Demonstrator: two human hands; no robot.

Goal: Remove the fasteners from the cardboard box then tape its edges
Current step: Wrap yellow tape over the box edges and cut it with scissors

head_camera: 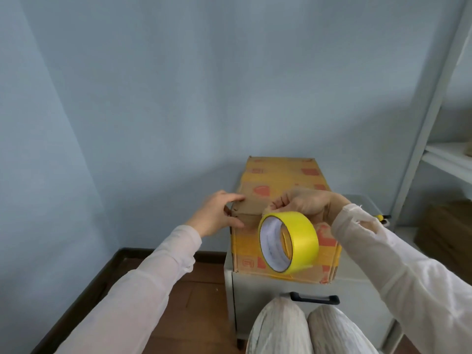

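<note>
- Find the cardboard box (281, 175) lying lengthwise on top of a grey cabinet (250, 290), near end at the cabinet's front edge, far end close to the blue wall.
- Expect little weight, stiffness along the creases and softer give mid-panel. Looks worn at the corners, so likely to dent under a hard squeeze. Steady at a corner or folded edge rather than on the flat of a flap.
- Note the left grip (217, 213) spread over the box's near left top corner: fingers straight along the top, thumb down on the front face, touching without clamping.
- Note the right grip (304, 203) pinching the yellow tape roll (301, 226) at its upper rim, in front of the box's near face, hollow core turned toward the camera. Cannot tell whether a free end is lifted.
- Treat the roll as a light, rigid ring, smooth outside, with a sticky end apt to fold on itself. Hold by the rim or through the core.
- Read the yellow bands across the box's top and front as probable tape. Cannot make out fasteners at this size.
- Count on open room to the left, above the wooden floor, but almost no cabinet top on that side, so avoid pushing the box leftward.
- Mind the small yellow-and-black tool (381, 217) on the cabinet just behind the right sleeve, and the white shelf frame (434, 123) further right.
</note>
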